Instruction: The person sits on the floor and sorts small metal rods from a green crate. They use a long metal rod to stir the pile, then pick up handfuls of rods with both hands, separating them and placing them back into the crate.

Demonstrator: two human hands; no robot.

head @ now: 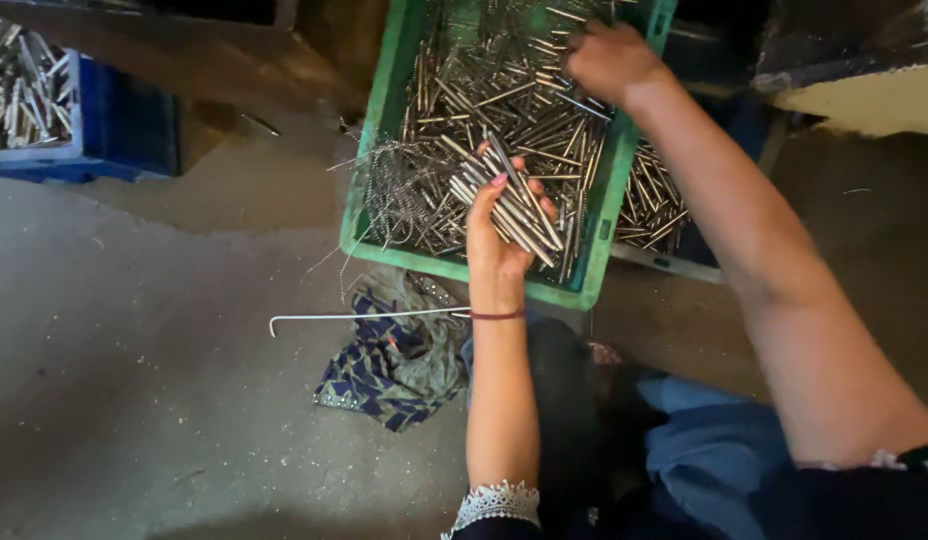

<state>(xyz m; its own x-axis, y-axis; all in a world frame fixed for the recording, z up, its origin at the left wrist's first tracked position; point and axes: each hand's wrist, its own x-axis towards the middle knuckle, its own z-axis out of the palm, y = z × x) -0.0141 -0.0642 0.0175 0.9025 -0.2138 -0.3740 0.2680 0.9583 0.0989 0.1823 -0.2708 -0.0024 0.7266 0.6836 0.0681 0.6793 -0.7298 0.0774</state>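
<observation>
The left hand (496, 225) is gripping a bundle of metal rods (514, 205); the right hand (609, 58), fingers curled, is touching rods in the green crate (379, 120).

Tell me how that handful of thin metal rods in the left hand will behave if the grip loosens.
The metal rods look stiff, smooth and round, so they would probably slide apart and roll. The left hand holds them fanned rather than aligned, so some may slip back into the green crate. A bundle is likely heavy for its size.
</observation>
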